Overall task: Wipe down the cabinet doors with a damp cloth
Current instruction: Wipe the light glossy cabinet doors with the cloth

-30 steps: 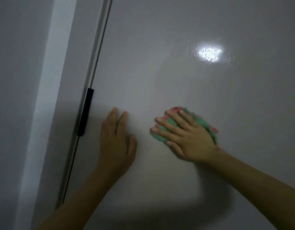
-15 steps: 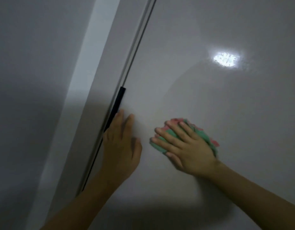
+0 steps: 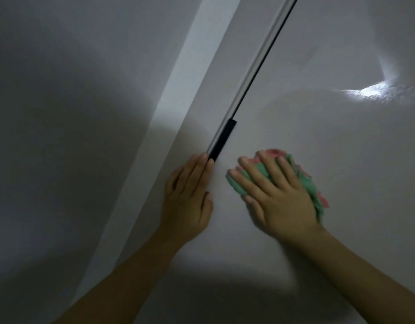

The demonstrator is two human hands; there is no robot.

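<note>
Right hand: right hand (image 3: 275,195) flat, fingers straight, pressing the cloth (image 3: 305,183) onto the cabinet door (image 3: 330,141).
Left hand: left hand (image 3: 187,202) flat, released, holding nothing; fingertips touch the black handle (image 3: 221,140).
Change: 1 second ago the handle lay well left of those fingertips; now it meets them.
Meaning: wiping probably nears the door's edge.
Far: glare spot (image 3: 370,91), beyond the cloth.

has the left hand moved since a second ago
Yes. The flat left hand has slid left toward the short black handle on the glossy white cabinet door; its fingertips now touch the handle's lower end, where earlier a gap separated them.
</note>
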